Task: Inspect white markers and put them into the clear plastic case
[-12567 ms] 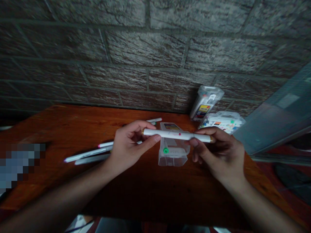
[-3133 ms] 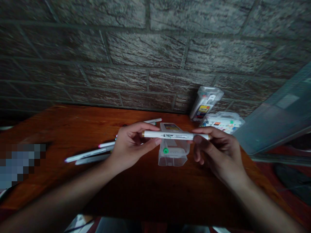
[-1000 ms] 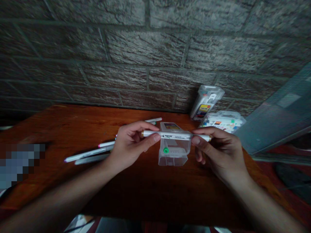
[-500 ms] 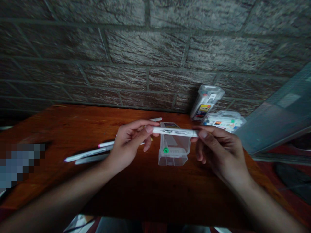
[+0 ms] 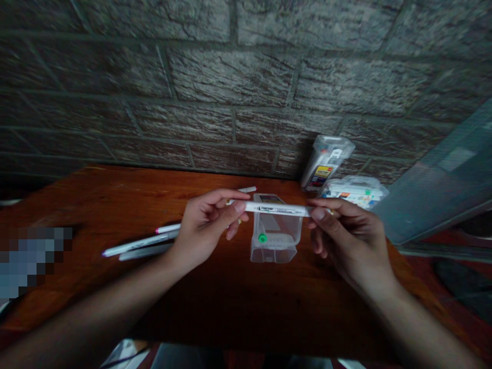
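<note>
A white marker with printed lettering (image 5: pixel 279 208) lies level between my two hands. My left hand (image 5: pixel 205 225) pinches its left end between thumb and fingers, and my right hand (image 5: pixel 348 233) pinches its right end. Below and behind the marker, an open clear plastic case (image 5: pixel 282 230) rests on the table with a green-capped marker (image 5: pixel 263 238) in it. Several markers lie left of my left hand, among them a pink-tipped one (image 5: pixel 168 228) and a purple-tipped one (image 5: pixel 134 244). Another white marker (image 5: pixel 247 189) is just behind my left fingers.
At the back right, a tall clear case of markers (image 5: pixel 326 161) leans near the brick wall (image 5: pixel 230 77). Beside it sits a second clear case with a handle (image 5: pixel 355 189). The wooden table (image 5: pixel 215 302) reaches toward a glass panel (image 5: pixel 434 174) on the right.
The held marker has shifted slightly, and its yellowish ends now show by my fingers. My left hand has moved a little; the things on the table have stayed in place.
</note>
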Demonstrator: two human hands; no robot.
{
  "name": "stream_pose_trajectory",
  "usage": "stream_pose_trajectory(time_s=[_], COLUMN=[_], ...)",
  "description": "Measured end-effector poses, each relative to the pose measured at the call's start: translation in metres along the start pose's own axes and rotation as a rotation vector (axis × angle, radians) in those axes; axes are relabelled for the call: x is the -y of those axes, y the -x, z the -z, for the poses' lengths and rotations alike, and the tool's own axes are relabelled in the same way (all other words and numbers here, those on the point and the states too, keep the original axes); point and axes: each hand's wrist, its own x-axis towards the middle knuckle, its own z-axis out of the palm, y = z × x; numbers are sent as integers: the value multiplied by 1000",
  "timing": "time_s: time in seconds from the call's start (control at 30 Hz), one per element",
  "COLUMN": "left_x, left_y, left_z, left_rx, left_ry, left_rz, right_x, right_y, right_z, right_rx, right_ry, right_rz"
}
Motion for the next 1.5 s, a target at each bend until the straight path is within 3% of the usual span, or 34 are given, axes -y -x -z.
stream_pose_trajectory(time_s=[1.5], left_x=[-8], left_y=[1], left_z=[-1], left_rx=[-49], left_ry=[71], left_rz=[39], right_x=[8], right_y=[0], right_z=[-6], right_rx=[-38], right_ry=[-53], right_rz=[-59])
